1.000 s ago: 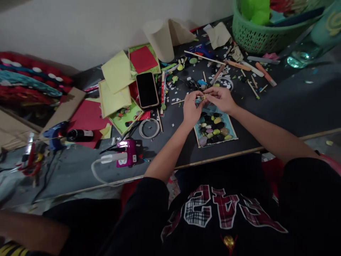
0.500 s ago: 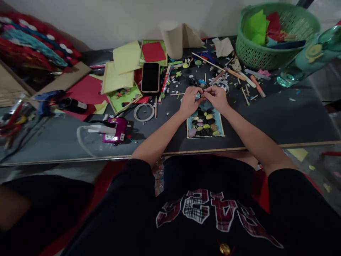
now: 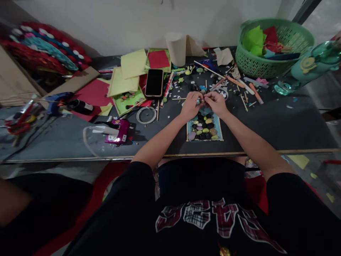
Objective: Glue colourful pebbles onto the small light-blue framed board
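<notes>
Fingertips together, my left hand (image 3: 192,103) and my right hand (image 3: 216,102) meet over the far end of a small framed blue panel (image 3: 220,132). Both are closed in a pinch on something too small to make out. Coloured pebbles (image 3: 204,128), black, yellow-green, lilac and tan, cover the panel's near part. Its far part is hidden beneath my hands. A thin wooden stick (image 3: 179,99) lies just left of my left hand. Beyond my fingers are dark pebbles and a clear ring of tape or tubing (image 3: 223,93).
Left of the panel lie a phone (image 3: 154,83), a purple power adapter (image 3: 117,131) with its cable and a blue glue gun (image 3: 57,101). A green basket (image 3: 274,64) and a tilted green bottle (image 3: 306,69) stand at the right back. Paper scraps and sticks litter the table.
The camera view has tilted up slightly, so the table sits lower in the picture. My hands stay together over the panel's far end, fingers shifted only a little.
</notes>
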`<state>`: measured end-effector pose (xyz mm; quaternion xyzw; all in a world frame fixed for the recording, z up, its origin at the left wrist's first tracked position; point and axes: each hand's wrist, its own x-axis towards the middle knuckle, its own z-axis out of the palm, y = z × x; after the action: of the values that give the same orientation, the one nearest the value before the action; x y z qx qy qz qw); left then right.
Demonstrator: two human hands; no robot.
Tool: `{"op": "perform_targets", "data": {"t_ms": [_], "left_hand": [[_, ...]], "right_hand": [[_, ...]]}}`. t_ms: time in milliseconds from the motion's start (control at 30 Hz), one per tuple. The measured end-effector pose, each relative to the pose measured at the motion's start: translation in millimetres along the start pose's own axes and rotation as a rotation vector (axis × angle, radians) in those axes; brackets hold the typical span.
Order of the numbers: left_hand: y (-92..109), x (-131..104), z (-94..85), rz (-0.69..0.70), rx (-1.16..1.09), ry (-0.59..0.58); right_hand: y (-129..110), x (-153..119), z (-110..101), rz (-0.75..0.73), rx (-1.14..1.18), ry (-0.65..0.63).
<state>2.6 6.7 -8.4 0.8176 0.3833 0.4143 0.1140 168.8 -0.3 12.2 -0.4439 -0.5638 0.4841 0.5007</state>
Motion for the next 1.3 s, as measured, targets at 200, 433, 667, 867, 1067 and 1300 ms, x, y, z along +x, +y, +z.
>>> {"op": "perform_targets", "data": {"t_ms": [200, 433, 667, 867, 1067, 1300], "left_hand": [[4, -1, -3.3, 0.025, 0.005, 0.010], [3, -4, -3.1, -0.025, 0.049, 0.047], [7, -4, -6.5, -0.004, 0.102, 0.005], [9, -4, -7.2, -0.014, 0.105, -0.024], [5, -4, -4.9, -0.020, 0.091, -0.038], [-5, -4, 1.8, -0.031, 0.059, 0.003]], "right_hand": [[3, 3, -3, -0.024, -0.015, -0.041], [3, 4, -1, 0.031, 0.011, -0.015], [-3, 2, 2, 0.008, -0.011, -0.037], [1, 3, -1, 0.000, -0.023, -0.044], [4, 3, -3, -0.015, -0.060, -0.085], [0, 0, -1, -0.042, -0.088, -0.055]]}}
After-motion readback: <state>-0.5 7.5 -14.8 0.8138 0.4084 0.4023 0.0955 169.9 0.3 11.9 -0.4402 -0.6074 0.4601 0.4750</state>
